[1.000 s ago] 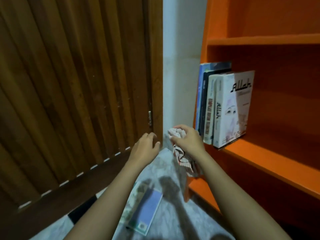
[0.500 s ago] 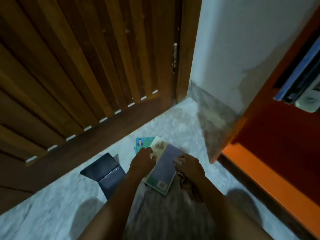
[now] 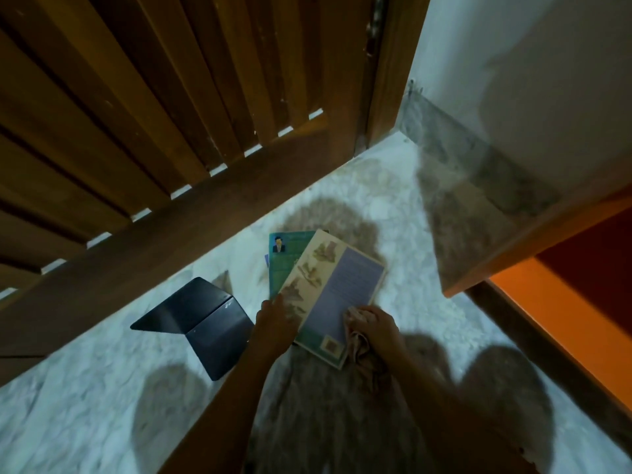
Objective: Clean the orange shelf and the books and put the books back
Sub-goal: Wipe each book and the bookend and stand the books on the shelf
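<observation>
Down on the floor: right hand [image 3: 379,325] bunched round a cloth [image 3: 357,340], at the near right edge of the top book [image 3: 342,285]. Left hand [image 3: 273,318] sits on that book's left edge; pinching or just pressing, can't tell, blurred. Top book lies flat, skewed over a teal book [image 3: 285,258]; maybe a third beneath, unclear. Black bookend [image 3: 208,323] just left of the hands, on the marble floor [image 3: 85,405]. Orange shelf [image 3: 554,319] at right, apart from the books. Judgement: mid-task, book-wiping stage; these two not yet back on the shelf. Whether the shelf is wiped, can't tell.
</observation>
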The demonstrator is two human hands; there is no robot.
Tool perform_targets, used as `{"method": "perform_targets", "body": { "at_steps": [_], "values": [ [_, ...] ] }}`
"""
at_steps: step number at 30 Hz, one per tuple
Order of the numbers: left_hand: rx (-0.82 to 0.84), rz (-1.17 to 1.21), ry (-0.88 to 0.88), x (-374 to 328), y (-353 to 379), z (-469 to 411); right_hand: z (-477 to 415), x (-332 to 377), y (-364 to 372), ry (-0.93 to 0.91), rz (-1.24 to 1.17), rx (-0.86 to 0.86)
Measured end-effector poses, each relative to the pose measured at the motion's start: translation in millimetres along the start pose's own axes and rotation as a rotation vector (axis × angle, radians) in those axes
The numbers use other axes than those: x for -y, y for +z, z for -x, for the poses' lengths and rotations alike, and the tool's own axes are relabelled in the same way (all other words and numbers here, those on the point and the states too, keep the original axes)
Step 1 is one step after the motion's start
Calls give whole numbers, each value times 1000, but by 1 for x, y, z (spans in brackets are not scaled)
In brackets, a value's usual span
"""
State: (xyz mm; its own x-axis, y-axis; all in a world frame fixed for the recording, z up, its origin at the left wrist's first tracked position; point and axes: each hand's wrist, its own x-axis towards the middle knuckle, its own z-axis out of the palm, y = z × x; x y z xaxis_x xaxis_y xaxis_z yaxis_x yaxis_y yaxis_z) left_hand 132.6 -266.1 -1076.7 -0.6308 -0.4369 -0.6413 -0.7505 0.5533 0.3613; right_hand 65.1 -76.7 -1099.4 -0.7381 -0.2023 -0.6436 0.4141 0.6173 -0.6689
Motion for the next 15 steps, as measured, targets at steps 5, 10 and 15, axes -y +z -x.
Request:
{"method": "perform_targets", "body": {
  "at_steps": [5, 10, 15],
  "values": [
    [-61, -36, 50, 4, -3, -1, 2, 2, 8, 5, -244, -111],
    [16, 227, -80, 4, -7, 13, 18, 4, 9, 27, -412, -186],
    [72, 387, -84, -3, -7, 44, 48, 30, -10, -68, -474, -207]
  ]
}}
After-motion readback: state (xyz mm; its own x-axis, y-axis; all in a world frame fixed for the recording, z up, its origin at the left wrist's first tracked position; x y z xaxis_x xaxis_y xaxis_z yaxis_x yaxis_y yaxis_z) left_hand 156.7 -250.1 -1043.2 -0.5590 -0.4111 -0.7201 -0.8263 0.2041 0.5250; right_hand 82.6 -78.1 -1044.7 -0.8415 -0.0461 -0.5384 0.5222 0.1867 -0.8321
